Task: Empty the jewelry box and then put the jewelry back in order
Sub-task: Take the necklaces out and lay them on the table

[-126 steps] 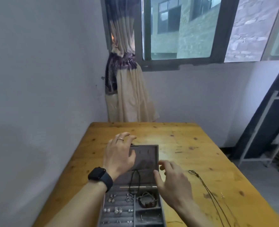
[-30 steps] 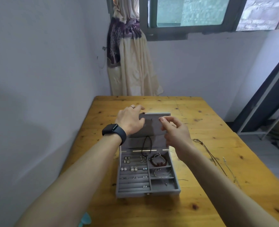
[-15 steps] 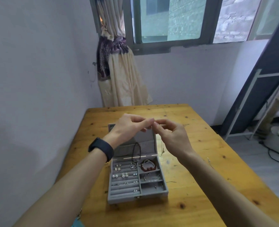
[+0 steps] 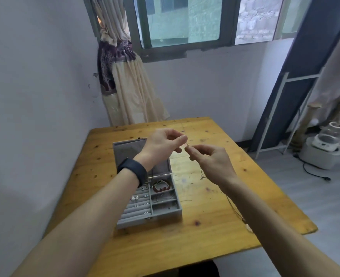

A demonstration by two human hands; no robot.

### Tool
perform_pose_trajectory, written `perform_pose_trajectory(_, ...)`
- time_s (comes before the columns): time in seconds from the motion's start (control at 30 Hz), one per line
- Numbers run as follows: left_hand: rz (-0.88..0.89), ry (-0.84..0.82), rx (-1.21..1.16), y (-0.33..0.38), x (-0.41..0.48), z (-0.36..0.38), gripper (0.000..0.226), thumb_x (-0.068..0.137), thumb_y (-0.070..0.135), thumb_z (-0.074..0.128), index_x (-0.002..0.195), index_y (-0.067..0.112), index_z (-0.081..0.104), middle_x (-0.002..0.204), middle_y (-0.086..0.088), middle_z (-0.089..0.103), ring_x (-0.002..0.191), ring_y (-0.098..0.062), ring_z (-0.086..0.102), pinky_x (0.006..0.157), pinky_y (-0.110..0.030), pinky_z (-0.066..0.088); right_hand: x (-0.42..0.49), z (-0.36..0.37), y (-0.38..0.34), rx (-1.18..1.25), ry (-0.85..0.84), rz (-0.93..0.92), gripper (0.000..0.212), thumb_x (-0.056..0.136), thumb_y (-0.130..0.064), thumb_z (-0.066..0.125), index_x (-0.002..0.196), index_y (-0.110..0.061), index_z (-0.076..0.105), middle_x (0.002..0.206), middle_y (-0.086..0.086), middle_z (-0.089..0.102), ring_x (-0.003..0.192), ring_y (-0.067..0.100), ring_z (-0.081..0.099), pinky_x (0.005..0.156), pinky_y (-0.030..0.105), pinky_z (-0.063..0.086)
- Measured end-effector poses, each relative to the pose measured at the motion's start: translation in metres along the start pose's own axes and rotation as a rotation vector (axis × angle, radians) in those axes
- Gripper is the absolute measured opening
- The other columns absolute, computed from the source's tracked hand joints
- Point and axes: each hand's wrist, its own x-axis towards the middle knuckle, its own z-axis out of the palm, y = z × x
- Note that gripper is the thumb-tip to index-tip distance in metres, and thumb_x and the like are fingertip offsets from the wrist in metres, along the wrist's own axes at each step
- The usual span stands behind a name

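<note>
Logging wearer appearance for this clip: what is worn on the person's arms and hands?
The left forearm and right forearm are bare, no sleeves in view. A black watch on a black band circles the left wrist. The left hand and right hand are ungloved.

**Fine chain held up over open jewelry box**

My left hand (image 4: 163, 144) and right hand (image 4: 211, 160) meet in the air above a wooden table (image 4: 205, 226). Each pinches the top of a thin necklace chain (image 4: 202, 173) between thumb and fingertip, and the rest of the chain hangs loose below my right palm. Under my left wrist, which carries a black watch (image 4: 133, 170), a grey jewelry box (image 4: 165, 213) stands open with its lid (image 4: 127, 149) tilted back. Small earrings (image 4: 137, 197) sit in the ridged rows on its left side, and a red bead bracelet (image 4: 162, 187) lies in the top right compartment. Another thin cord (image 4: 235, 208) lies on the table beside my right forearm. A tied-back curtain (image 4: 125, 86) hangs by the window (image 4: 185, 19) beyond.
</note>
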Motion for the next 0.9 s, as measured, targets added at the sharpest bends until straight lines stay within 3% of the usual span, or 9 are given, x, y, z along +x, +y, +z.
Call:
perform_pose_trajectory(0.2,-0.051,0.063,-0.102,-0.001,0.024,0.052,0.017,0.100,0.029,0.058,0.103,0.014,0.066,0.093,0.003,0.072,0.070,-0.009,0.070,0.064,-0.027,0.050,-0.042,-0.047,0.042,0.062,0.121,0.160,0.013,0.092,-0.037,0.068,0.088,-0.028,0.077,0.081,-0.006,0.075,0.080,0.007,0.068,0.075,0.026,0.056)
perform_pose_trajectory(0.3,-0.078,0.071,-0.116,-0.005,0.042,0.082,0.013,0.100,0.028,0.058,0.098,0.019,0.065,0.091,0.006,0.072,0.068,-0.008,0.068,0.064,-0.027,0.051,-0.065,-0.072,0.067,0.080,0.195,0.230,0.015,0.093,-0.036,0.067,0.091,-0.026,0.077,0.079,-0.007,0.074,0.079,0.001,0.067,0.075,0.023,0.053)
perform_pose_trajectory(0.4,-0.091,0.000,-0.080,-0.011,0.056,0.123,0.012,0.099,0.031,0.059,0.094,0.021,0.064,0.090,0.006,0.073,0.068,-0.009,0.066,0.061,-0.024,0.049,-0.084,-0.093,0.091,0.086,0.280,0.283,0.017,0.095,-0.038,0.063,0.092,-0.029,0.078,0.081,-0.011,0.074,0.077,-0.003,0.066,0.072,0.020,0.050)
perform_pose_trajectory(0.5,-0.099,-0.064,-0.042,-0.017,0.065,0.169,0.010,0.099,0.029,0.058,0.095,0.021,0.063,0.090,0.005,0.073,0.070,-0.009,0.066,0.058,-0.023,0.048,-0.098,-0.112,0.117,-0.008,0.338,0.313,0.015,0.098,-0.036,0.060,0.099,-0.033,0.075,0.085,-0.017,0.074,0.088,-0.002,0.066,0.075,0.018,0.051)
perform_pose_trajectory(0.63,-0.117,-0.129,0.040,-0.032,0.078,0.218,0.008,0.100,0.024,0.054,0.094,0.021,0.058,0.091,0.002,0.070,0.077,-0.013,0.066,0.058,-0.023,0.047,-0.111,-0.127,0.149,-0.189,0.326,0.375,0.013,0.099,-0.036,0.058,0.108,-0.035,0.068,0.085,-0.025,0.072,0.089,-0.010,0.064,0.072,0.015,0.049)
perform_pose_trajectory(0.7,-0.126,-0.171,0.099,-0.045,0.085,0.237,0.009,0.100,0.025,0.053,0.097,0.020,0.059,0.095,0.002,0.070,0.086,-0.016,0.067,0.068,-0.030,0.053,-0.113,-0.130,0.160,-0.267,0.337,0.411,0.005,0.098,-0.038,0.059,0.100,-0.035,0.062,0.083,-0.027,0.072,0.087,-0.010,0.063,0.072,0.019,0.051)
perform_pose_trajectory(0.8,-0.120,-0.238,0.246,-0.066,0.092,0.257,0.011,0.100,0.025,0.052,0.100,0.019,0.062,0.098,0.001,0.069,0.095,-0.020,0.064,0.083,-0.037,0.054,-0.113,-0.132,0.174,-0.408,0.353,0.443,0.010,0.094,-0.040,0.063,0.087,-0.033,0.064,0.080,-0.022,0.071,0.087,-0.002,0.064,0.073,0.025,0.051)
perform_pose_trajectory(0.9,-0.031,-0.304,0.534,-0.081,0.092,0.270,0.011,0.097,0.021,0.049,0.099,0.023,0.059,0.102,0.001,0.067,0.095,-0.023,0.061,0.083,-0.039,0.053,-0.114,-0.130,0.182,-0.507,0.375,0.446,0.010,0.089,-0.041,0.068,0.083,-0.034,0.071,0.077,-0.021,0.068,0.088,0.008,0.058,0.069,0.025,0.045)
